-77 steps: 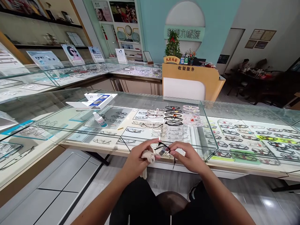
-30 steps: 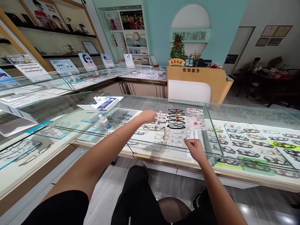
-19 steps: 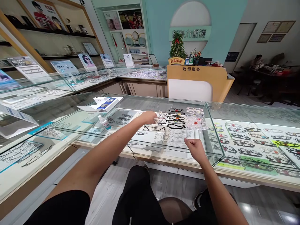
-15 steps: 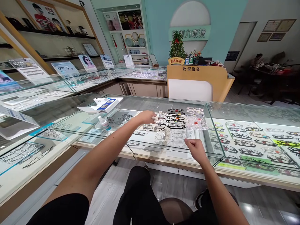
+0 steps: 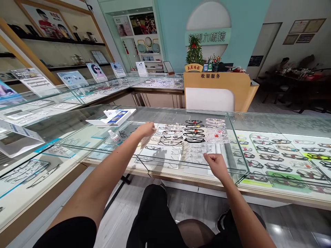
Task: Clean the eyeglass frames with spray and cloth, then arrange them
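Observation:
My left hand [image 5: 145,130] reaches into the glass display case [image 5: 181,113] and is closed on a pale cleaning cloth [image 5: 148,139] that hangs below it. It hovers just left of the rows of eyeglass frames [image 5: 170,135] lying on the case floor. My right hand [image 5: 216,164] is a loose fist at the near edge of the case, with nothing visible in it. A small spray bottle [image 5: 115,136] stands inside the case to the left of my left hand.
A white and blue box [image 5: 112,117] lies on the glass top at the left. More frames fill the case section to the right [image 5: 279,155]. A wooden cashier counter [image 5: 217,88] stands behind. Display cases and shelves line the left wall. My knees and a stool are below.
My left hand has drawn back to the left, away from the frames, with the cloth now hanging from it. The right fist has stayed put. Earlier both hands held glasses and the cloth.

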The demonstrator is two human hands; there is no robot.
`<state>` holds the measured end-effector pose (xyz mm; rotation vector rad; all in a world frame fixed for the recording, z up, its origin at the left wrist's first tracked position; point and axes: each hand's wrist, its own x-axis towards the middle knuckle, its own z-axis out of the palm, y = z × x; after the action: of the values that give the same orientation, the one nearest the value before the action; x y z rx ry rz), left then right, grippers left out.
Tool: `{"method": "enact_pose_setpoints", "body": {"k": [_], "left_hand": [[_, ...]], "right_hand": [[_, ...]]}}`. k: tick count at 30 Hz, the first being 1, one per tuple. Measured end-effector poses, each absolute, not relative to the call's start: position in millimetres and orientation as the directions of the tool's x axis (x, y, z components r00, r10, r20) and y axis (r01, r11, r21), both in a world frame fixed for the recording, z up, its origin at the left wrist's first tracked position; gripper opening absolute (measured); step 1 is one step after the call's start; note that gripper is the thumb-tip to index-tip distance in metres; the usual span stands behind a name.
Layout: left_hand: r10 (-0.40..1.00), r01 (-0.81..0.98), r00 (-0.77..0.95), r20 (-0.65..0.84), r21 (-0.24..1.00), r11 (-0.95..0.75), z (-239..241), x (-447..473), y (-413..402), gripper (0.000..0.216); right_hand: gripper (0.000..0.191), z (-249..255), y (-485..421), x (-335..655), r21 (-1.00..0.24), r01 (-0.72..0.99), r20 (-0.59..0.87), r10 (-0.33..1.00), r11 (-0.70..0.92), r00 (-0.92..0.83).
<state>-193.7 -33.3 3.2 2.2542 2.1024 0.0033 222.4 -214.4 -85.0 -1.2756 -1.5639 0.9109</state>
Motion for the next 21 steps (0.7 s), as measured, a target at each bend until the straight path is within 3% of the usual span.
{"method": "enact_pose_setpoints", "body": {"k": [4,9,21], "left_hand": [[0.976,0.977,0.209,0.067,0.033,-0.212,4,-168,-36,0.035],[0.916,0.916,0.395,0.074,0.048,-0.399,0,-127,-33,0.028],[0.899,0.897,0.423,0.117,0.087,-0.433,9,-105,-36,0.021]], "right_hand": [[0.058,-85,-214,222,-0.926,0.323,0.186,0.98,0.197,-0.067],[0.058,-83,-214,222,-0.931,0.313,0.181,0.982,0.19,-0.058],[0.06,-84,-213,222,-0.932,0.304,0.192,0.98,0.198,-0.048]]}}
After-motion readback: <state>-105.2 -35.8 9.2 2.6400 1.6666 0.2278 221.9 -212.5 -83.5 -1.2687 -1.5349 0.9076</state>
